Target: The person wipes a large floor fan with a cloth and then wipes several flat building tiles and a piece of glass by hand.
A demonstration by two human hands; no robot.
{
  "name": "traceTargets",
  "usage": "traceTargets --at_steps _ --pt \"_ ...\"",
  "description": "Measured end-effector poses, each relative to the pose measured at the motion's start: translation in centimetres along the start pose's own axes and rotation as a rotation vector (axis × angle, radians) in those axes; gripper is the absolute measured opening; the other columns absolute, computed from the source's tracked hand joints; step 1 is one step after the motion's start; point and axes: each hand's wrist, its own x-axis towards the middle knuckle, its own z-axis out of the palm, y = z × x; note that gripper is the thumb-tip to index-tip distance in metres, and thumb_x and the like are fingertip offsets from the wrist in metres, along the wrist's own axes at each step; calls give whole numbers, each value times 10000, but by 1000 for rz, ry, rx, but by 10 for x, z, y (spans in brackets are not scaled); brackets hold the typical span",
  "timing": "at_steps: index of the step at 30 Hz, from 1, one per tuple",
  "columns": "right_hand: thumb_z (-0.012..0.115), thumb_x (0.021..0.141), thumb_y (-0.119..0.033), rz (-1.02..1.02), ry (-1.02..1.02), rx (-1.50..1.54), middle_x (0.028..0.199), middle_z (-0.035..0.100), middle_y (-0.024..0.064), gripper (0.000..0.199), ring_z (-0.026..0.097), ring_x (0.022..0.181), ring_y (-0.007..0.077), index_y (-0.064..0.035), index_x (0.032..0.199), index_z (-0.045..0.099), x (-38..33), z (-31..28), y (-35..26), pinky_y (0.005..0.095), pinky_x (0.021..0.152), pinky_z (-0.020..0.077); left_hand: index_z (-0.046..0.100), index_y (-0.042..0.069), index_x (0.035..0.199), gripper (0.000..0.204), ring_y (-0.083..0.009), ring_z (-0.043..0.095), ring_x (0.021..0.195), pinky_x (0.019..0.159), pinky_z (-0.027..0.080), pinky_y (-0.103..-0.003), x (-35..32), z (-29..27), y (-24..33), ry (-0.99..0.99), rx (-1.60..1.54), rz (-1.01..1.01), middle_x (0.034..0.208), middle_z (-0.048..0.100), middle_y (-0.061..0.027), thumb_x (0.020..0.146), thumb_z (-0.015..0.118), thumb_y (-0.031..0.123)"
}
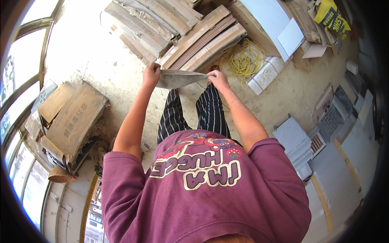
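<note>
Both my arms reach forward over my striped trousers. My left hand (151,75) grips the left end of a flat grey piece (177,78), which looks like a thin tile or a stiff sheet held edge-on. My right hand (217,78) grips its right end. The piece hangs in the air between the hands, a little above the dusty floor. Its underside is hidden from me.
Long cardboard-wrapped packs (190,32) lie stacked ahead. A coil of yellow cable (245,58) sits on the floor to the right. Flattened cardboard boxes (69,117) lie at the left near windows. Grey tiles (293,141) are stacked at the right, white tiles (283,28) further back.
</note>
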Motion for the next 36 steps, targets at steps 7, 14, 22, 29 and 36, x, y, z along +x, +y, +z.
traceTargets --at_steps 7,14,22,29,36 --pt "598 775 -82 -79 369 133 799 661 70 165 625 691 126 -14 920 635 41 -142 5 255 664 485 626 18 826 143 -334 596 796 738 482 -389 90 74 131 -63 -94 335 835 619 -173 729 544 84" --pt "607 789 -103 -114 554 245 817 650 45 166 600 723 103 -21 930 634 57 -205 11 245 671 469 631 35 904 166 -297 621 789 721 504 -346 137 121 202 -41 -56 580 878 634 -141 761 570 94" --pt "632 763 -159 -56 410 95 811 662 94 176 621 730 190 -62 908 656 71 -115 46 306 688 479 633 32 880 189 -322 595 828 761 484 -380 116 123 128 -97 -3 367 867 621 -158 723 544 90" --pt "613 755 -172 -24 29 -78 888 654 124 184 623 823 258 -88 914 652 -1 -3 18 341 736 478 628 13 842 149 -306 612 725 694 493 -361 2 53 -6 -87 88 85 777 615 -166 722 557 66" --pt "613 750 -166 -65 -126 -111 857 657 113 177 625 811 245 -88 905 651 -40 38 0 330 734 482 625 11 806 116 -276 614 710 679 495 -347 -91 -25 -58 -74 86 -112 767 612 -158 718 560 50"
